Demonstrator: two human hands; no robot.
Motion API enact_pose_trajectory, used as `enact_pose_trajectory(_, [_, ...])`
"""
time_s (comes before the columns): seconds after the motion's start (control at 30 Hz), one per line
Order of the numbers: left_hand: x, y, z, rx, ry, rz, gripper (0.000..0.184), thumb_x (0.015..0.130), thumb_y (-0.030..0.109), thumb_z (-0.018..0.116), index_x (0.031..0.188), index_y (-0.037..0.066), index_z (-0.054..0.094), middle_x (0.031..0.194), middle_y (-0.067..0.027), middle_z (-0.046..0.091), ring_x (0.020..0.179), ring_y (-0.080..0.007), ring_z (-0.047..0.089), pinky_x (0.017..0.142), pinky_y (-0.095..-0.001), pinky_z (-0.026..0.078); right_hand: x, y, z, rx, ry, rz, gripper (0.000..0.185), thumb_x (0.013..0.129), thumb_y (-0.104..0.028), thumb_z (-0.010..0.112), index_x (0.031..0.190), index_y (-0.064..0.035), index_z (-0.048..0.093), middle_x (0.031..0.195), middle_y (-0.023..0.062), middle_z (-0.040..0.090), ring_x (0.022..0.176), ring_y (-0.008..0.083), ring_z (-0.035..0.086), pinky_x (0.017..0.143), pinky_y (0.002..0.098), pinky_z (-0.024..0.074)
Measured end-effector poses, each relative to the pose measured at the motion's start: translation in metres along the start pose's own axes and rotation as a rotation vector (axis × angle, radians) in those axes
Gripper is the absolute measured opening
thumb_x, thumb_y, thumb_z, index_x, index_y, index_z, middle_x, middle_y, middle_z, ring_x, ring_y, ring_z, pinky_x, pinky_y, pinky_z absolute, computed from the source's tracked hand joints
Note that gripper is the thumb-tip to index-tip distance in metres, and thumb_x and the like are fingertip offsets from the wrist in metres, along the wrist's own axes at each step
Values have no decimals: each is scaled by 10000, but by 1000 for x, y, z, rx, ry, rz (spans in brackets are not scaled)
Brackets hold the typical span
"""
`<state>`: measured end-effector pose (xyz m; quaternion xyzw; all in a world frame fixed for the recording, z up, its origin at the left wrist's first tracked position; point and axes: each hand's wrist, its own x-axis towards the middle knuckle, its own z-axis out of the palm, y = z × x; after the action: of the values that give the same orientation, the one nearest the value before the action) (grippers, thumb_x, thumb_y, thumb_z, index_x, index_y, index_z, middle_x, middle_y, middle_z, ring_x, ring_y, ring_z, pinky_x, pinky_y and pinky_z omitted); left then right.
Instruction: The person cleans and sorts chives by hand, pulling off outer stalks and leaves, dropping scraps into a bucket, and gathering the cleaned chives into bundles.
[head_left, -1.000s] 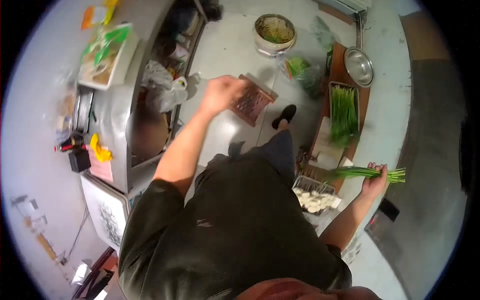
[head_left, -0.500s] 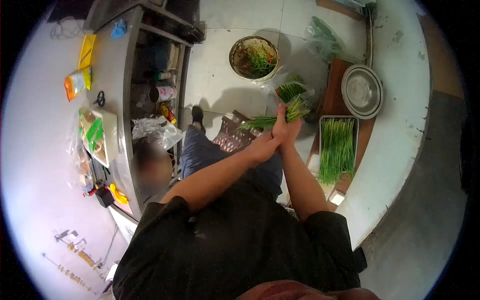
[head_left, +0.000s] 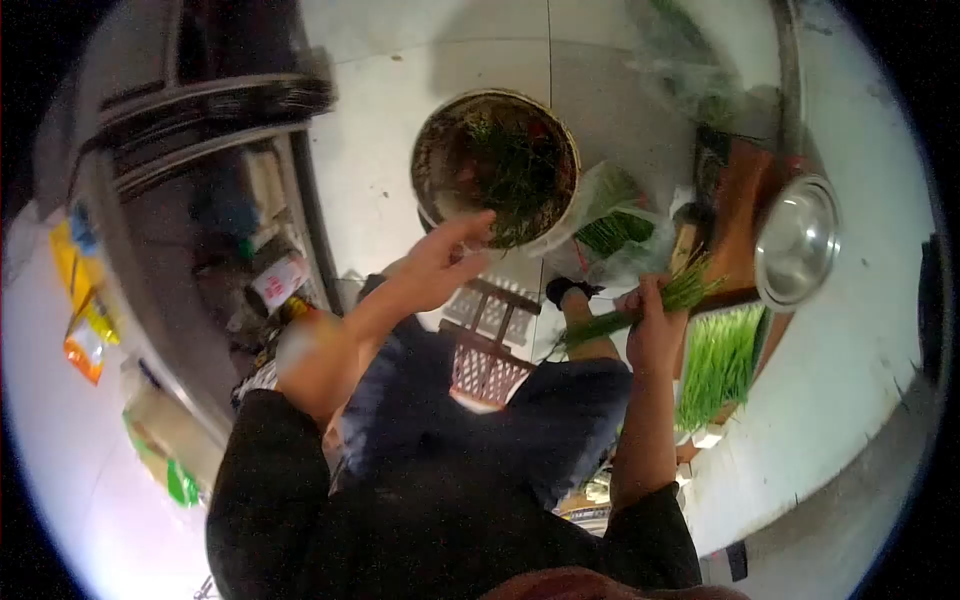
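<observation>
Holding a bunch of thin green stems (head_left: 608, 322), your right hand (head_left: 652, 325) is wrapped tight around them, and the ends stick out on both sides. Your left hand (head_left: 440, 268) has its fingers loosely apart, with nothing to be seen in it, over the near edge of the bucket (head_left: 436, 165). Messy green bits (head_left: 515, 175) lie inside, mostly on the right half. Just beside the bucket's right edge, on the floor, is a clear bag (head_left: 648, 262) with more greens (head_left: 615, 228). Farther right, lots of long stems (head_left: 718, 365) lie side by side in a tray (head_left: 763, 340), below the metal bowl (head_left: 797, 243). So it looks like much is done, but the bunch you hold and the greens in the bag are not in the tray.
</observation>
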<state>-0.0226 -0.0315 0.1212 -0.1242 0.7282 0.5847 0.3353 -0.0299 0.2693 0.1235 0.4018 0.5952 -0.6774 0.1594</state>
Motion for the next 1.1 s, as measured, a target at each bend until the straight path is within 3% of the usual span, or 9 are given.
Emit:
enact_pose_trajectory(0.07, [35, -58, 13, -360, 145, 25, 458, 924, 44, 558, 1364, 57, 434, 1139, -44, 563, 973, -120, 537, 811, -256, 455, 31, 35, 0, 17, -111, 94, 158, 902, -125, 606, 948, -17, 500, 670, 51, 479, 590, 171, 488, 586, 360, 466])
enact_pose_trajectory(0.23, [94, -104, 24, 313, 335, 389, 278, 804, 124, 682, 1046, -5, 638, 870, -156, 647, 768, -244, 634, 676, -313, 501, 72, 120, 6, 89, -337, 299, 184, 889, -157, 629, 954, -36, 507, 647, 56, 476, 587, 176, 501, 565, 347, 466])
enact_pose_trajectory(0.37, [96, -83, 17, 302, 241, 638, 271, 772, 74, 695, 1020, -13, 631, 796, -127, 643, 662, -238, 637, 570, -321, 506, 81, 113, 25, 165, -585, 245, 209, 888, -205, 642, 969, -65, 509, 612, 33, 456, 533, 188, 497, 509, 345, 449])
enact_pose_trajectory(0.47, [91, -88, 27, 329, 221, 748, 265, 772, 66, 701, 1011, -16, 624, 801, -125, 639, 662, -217, 635, 568, -313, 504, 76, 113, 48, 99, -436, 315, 216, 888, -199, 639, 993, -62, 509, 615, 41, 464, 537, 188, 506, 500, 336, 454])
enact_pose_trajectory(0.63, [63, -97, 67, 240, 97, 308, 292, 852, 205, 662, 1031, -20, 616, 937, -148, 653, 811, -209, 641, 738, -331, 504, 61, 135, 54, -70, -540, -2, 226, 838, -242, 668, 850, -26, 604, 712, 41, 582, 560, 161, 553, 533, 304, 443])
enact_pose_trajectory(0.77, [44, -135, 106, -34, -172, 266, 534, 873, 276, 648, 1246, -64, 475, 1170, -127, 583, 1116, -167, 522, 947, -312, 418, 50, 133, 64, 11, -439, -243, 254, 826, -272, 681, 845, -28, 616, 739, 53, 597, 613, 154, 537, 545, 325, 442])
enact_pose_trajectory(0.8, [43, -147, 123, -67, -47, 434, 541, 878, 251, 642, 1275, -60, 446, 1164, -130, 575, 1103, -168, 515, 924, -310, 430, 38, 138, 63, 27, -387, -220, 266, 821, -282, 686, 851, -26, 617, 743, 55, 597, 628, 154, 535, 549, 332, 442])
enact_pose_trajectory(0.93, [11, -145, 127, -411, -143, 263, 233, 899, 188, 615, 1062, 39, 538, 791, -12, 536, 653, -120, 485, 586, -284, 406, 4, 139, 61, 204, -491, -363, 315, 839, -256, 687, 937, 22, 577, 787, 78, 612, 704, 185, 587, 640, 330, 478])
enact_pose_trajectory(1.1, [-38, -136, 92, -478, 115, 390, 187, 910, 196, 602, 792, 111, 486, 619, 27, 465, 505, -97, 418, 477, -253, 351, -59, 168, -64, -911, -6, -953, 379, 792, -346, 698, 896, 10, 621, 869, 147, 647, 808, 357, 611, 690, 406, 487])
